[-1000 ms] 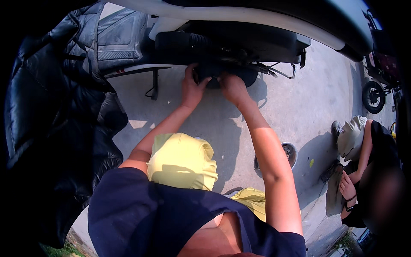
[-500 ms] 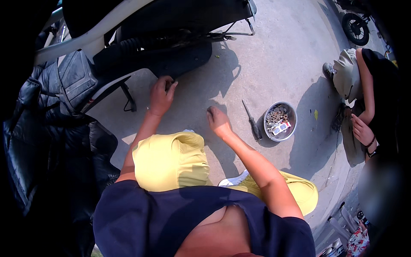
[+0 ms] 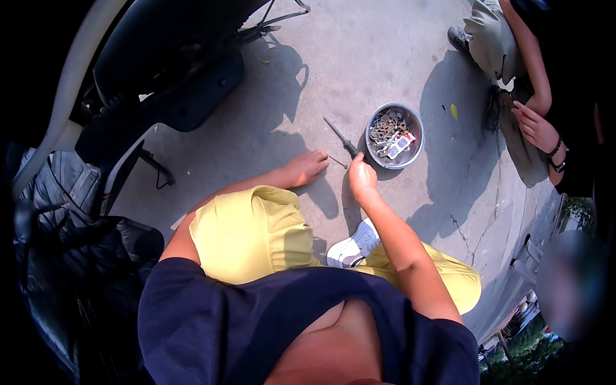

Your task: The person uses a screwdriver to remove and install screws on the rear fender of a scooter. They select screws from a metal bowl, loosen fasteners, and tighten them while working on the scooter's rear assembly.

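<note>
The fingers of my right hand (image 3: pixel 363 176) are closed around the handle end of a dark screwdriver (image 3: pixel 348 147), whose shaft points away to the far left along the ground. To its left, my left hand (image 3: pixel 307 169) is low over the concrete with its fingers pressed together. A long thin bolt (image 3: pixel 337 162) extends from near its fingertips toward my right hand; whether it is gripped or lies on the ground is unclear. Just beyond my right hand stands a round metal bowl (image 3: pixel 419 153) with rusty nuts, bolts (image 3: pixel 387 126) and a white packet (image 3: pixel 400 145) in it.
A dark motor scooter (image 3: pixel 192 90) with its stand (image 3: pixel 158 170) down is at the left, a black padded cover (image 3: pixel 83 250) beside it. Another person (image 3: pixel 536 128) crouches at the right. My white shoe (image 3: pixel 354 244) is below my right hand.
My left hand has come away from the scooter's underside, moving right and nearer. My right hand has moved right and taken hold of the screwdriver. The view has shifted, so the scooter sits further left.
</note>
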`<act>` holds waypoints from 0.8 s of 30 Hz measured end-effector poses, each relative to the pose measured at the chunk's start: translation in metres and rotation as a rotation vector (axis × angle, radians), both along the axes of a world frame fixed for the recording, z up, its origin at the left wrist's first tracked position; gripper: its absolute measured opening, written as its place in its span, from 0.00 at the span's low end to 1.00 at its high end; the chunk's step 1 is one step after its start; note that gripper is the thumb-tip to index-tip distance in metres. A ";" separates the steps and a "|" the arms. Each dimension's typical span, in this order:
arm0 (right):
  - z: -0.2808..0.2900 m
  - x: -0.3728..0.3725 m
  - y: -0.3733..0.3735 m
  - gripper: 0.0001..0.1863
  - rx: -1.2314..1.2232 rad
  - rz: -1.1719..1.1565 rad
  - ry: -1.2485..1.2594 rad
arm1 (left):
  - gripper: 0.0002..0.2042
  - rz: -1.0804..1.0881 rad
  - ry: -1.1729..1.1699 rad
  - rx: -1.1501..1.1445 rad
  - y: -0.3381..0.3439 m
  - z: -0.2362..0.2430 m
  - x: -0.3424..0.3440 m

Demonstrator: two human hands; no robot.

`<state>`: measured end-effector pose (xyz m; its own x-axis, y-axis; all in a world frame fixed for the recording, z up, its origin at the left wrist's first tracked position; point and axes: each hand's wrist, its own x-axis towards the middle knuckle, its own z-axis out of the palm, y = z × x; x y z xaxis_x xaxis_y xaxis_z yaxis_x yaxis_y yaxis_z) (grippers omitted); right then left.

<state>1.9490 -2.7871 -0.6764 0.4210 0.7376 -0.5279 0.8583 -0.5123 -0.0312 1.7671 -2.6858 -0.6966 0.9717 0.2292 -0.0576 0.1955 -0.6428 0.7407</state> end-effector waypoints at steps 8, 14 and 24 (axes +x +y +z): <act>0.071 0.007 0.038 0.19 -0.013 0.090 0.270 | 0.15 0.413 -0.063 -0.091 0.022 0.016 -0.042; 0.183 0.014 0.099 0.17 -0.013 -0.250 0.939 | 0.10 0.940 -0.076 -0.408 0.063 0.104 -0.105; 0.237 -0.032 0.200 0.21 0.456 0.577 0.647 | 0.11 1.153 -0.151 0.470 0.131 0.152 -0.120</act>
